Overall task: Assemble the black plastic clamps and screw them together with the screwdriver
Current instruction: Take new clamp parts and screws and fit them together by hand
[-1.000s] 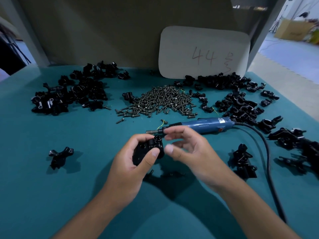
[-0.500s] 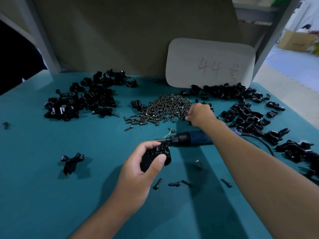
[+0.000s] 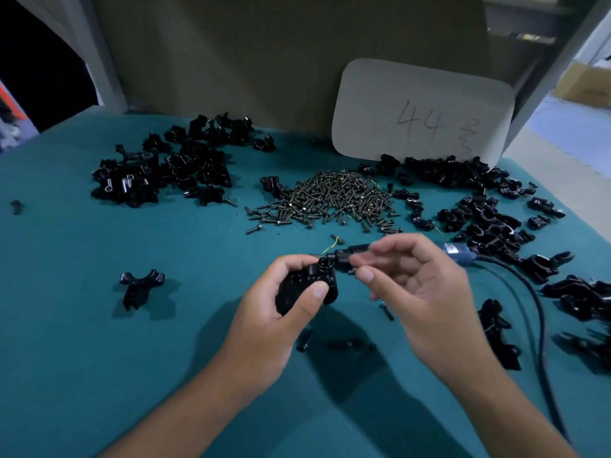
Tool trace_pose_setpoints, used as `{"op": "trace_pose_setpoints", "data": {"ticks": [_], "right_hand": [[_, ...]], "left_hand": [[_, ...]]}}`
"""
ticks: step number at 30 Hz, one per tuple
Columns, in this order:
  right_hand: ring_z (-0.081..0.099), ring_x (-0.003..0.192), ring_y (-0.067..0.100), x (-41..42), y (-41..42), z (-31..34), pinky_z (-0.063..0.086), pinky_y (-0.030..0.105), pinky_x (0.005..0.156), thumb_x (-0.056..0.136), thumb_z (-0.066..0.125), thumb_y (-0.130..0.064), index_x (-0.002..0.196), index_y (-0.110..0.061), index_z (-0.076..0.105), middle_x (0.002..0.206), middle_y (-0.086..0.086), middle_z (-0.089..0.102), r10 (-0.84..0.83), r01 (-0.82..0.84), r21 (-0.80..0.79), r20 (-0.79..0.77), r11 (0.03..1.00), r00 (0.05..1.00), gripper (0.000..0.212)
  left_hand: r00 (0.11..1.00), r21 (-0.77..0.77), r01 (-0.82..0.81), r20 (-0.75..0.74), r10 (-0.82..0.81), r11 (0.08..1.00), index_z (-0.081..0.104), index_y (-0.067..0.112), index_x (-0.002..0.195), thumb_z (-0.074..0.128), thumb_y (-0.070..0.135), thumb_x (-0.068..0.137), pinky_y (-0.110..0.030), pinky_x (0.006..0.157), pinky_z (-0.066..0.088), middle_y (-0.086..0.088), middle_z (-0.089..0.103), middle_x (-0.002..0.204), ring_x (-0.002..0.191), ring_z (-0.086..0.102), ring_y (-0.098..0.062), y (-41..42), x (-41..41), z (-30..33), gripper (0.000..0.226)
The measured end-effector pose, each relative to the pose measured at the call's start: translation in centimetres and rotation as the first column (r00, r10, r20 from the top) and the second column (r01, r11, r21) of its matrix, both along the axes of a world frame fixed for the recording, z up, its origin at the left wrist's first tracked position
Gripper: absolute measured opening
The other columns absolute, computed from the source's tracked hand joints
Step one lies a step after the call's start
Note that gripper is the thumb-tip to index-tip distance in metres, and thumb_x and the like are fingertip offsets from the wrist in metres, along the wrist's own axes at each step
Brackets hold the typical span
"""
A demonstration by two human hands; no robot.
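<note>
Left hand (image 3: 281, 312) grips the light, rigid clamp (image 3: 305, 289) by its body at table centre; right hand (image 3: 406, 285), at its 3 o'clock, fingers curled, apparently pinches a small screw.

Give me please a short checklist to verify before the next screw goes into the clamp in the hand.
1. Clamp held firmly: ok. The left hand grips the black clamp above the table, thumb across its front.
2. Screw hole facing up and free: ok. The round hole on top of the clamp is visible and uncovered.
3. Screw ready in the right hand: cannot tell. Its fingertips pinch something small beside the clamp, but it is blurred.
4. Screwdriver within reach: ok. It lies on the table just behind both hands.
5. Cable clear of the hands: ok. It runs off to the right.
6. Spare screws near: ok. The screw pile lies behind the hands.
</note>
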State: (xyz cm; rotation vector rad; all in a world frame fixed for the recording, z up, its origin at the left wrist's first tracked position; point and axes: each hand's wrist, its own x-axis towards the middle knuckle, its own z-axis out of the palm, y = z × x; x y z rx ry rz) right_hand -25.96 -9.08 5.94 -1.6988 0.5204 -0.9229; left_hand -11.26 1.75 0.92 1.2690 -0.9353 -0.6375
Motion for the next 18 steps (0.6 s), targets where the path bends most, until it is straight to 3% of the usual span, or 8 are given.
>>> {"op": "trace_pose_setpoints", "data": {"ticks": [6,10,14,18], "right_hand": [[0.073,0.088,0.02,0.3,0.9,-0.8,0.057,0.025,0.082,0.071,0.084,-0.021,0.095,-0.018,0.066,0.091,0.005,0.074,-0.031,0.037,-0.064,0.09,0.997,0.995,0.03],[0.074,0.086,0.023,-0.1,0.9,-1.1,0.059,0.027,0.081,0.073,0.086,-0.024,0.091,-0.026,0.067,0.09,0.004,0.075,-0.007,0.017,-0.094,0.103,0.995,0.995,0.027],[0.075,0.084,0.019,-0.2,1.0,-1.1,0.059,0.027,0.077,0.075,0.087,-0.029,0.089,-0.028,0.066,0.088,-0.002,0.076,-0.048,0.058,-0.166,0.061,0.984,0.997,0.025],[0.074,0.081,0.02,-0.1,1.1,-1.4,0.061,0.036,0.073,0.073,0.087,-0.04,0.085,-0.027,0.066,0.083,-0.005,0.077,-0.124,0.128,-0.131,0.032,0.983,0.992,0.027]], "left_hand": [[0.999,-0.017,0.034,0.031,-0.034,0.999,0.065,0.04,0.107,0.064,0.047,0.084,-0.013,0.079,0.05,0.013,0.072,0.101,0.089,0.065,-0.002,0.1,-0.2,0.0,0.024],[0.998,-0.013,0.032,0.061,-0.031,0.999,0.065,0.045,0.106,0.065,0.048,0.083,-0.014,0.078,0.051,0.01,0.071,0.101,0.088,0.065,-0.002,0.2,-0.2,-0.2,0.023],[0.996,-0.002,0.036,0.078,-0.036,0.999,0.064,0.046,0.107,0.066,0.05,0.083,-0.024,0.079,0.053,0.002,0.069,0.102,0.088,0.064,-0.008,0.1,-0.3,-0.5,0.024],[0.993,0.011,0.067,0.098,-0.068,0.998,0.064,0.043,0.111,0.065,0.05,0.086,-0.031,0.083,0.054,0.006,0.071,0.102,0.092,0.067,-0.016,0.3,-0.5,-0.5,0.026]]}}
